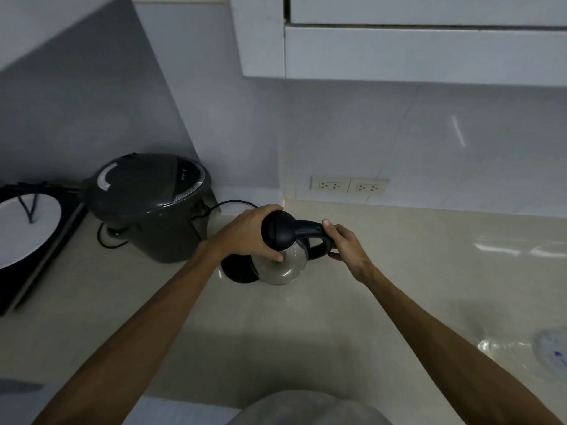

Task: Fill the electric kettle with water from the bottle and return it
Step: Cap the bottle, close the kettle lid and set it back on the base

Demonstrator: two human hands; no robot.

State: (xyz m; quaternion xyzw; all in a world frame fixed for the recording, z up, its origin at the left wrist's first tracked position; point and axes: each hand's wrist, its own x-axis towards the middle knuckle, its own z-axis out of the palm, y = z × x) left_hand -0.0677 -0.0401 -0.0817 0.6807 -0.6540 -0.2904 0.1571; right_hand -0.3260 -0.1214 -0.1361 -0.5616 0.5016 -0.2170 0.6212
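The left hand (250,233) cupped the electric kettle (283,256) at its black lid while the right hand (345,245) gripped its handle, beside its base (237,269) on the bench (399,286).

Silver kettle (280,265) with black lid, dark grey cooker (147,207), cream counter (399,271), white cabinet (399,50)

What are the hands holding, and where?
The kettle: right hand grips its black handle, left hand cups its lid and upper side.

Kettle (280,265) — glossy metal, black plastic
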